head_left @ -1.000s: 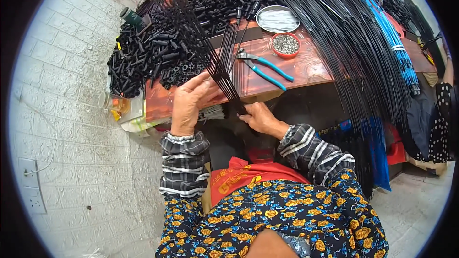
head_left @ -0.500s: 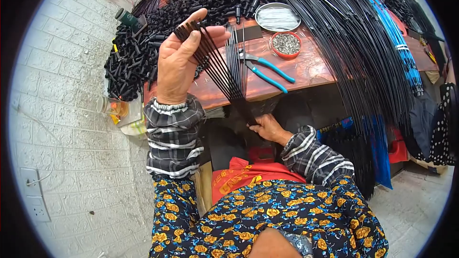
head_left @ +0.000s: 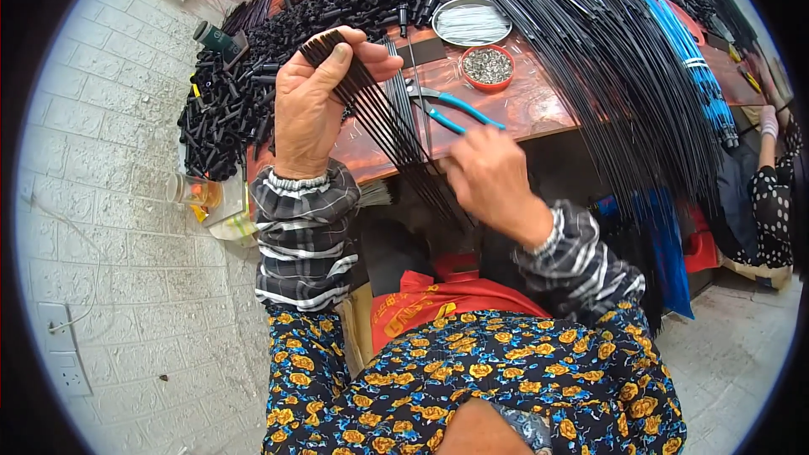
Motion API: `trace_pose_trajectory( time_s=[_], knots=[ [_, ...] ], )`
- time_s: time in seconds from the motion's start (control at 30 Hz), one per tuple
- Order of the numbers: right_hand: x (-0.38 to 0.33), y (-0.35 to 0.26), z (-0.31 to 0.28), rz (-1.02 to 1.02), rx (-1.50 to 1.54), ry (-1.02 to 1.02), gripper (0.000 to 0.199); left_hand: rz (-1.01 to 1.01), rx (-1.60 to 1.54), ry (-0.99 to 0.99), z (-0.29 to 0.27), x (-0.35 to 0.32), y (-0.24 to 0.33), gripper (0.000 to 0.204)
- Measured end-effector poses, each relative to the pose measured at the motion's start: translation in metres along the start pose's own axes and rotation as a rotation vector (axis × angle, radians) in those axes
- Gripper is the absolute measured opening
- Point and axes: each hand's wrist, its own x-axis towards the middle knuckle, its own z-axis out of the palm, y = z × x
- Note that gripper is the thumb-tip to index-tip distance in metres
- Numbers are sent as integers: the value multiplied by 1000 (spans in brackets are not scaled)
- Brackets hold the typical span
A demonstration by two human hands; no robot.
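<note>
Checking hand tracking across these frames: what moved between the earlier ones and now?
The left hand rose from the table edge to above the table, lifting the top ends of the bundle of thin black rods it grips. The right hand came up along the lower rods; its grip is blurred. The blue-handled pliers, red bowl and pile of black tubes stayed put.

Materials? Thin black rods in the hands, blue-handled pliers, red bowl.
Thin black rods: likely coated metal wire; straight, slim, dull sheen.
Pliers: grey metal jaws, blue handles that look like plastic or rubber sleeves.
Red bowl: seemingly glossy plastic, holding small silvery metal parts.
</note>
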Motion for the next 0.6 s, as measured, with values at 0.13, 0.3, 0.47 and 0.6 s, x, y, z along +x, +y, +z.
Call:
trace_pose_trajectory(
  time_s=[0.13, 0.3, 0.47, 0.6],
  knots=[
    [33, 31, 0, -55, -386, 91, 27, -2, -20, -14, 9, 5, -6, 21],
    [26, 27, 11, 54, -348, 39, 34, 11, 1, 7, 7, 4, 8, 21],
    [14, 24, -6, 188, -291, -1, 36, 20, -23, -31, 10, 6, -1, 22],
    [19, 21, -39, 125, -354, -34, 28, -47, 49, -57, 27, 1, -1, 24]
  ],
)
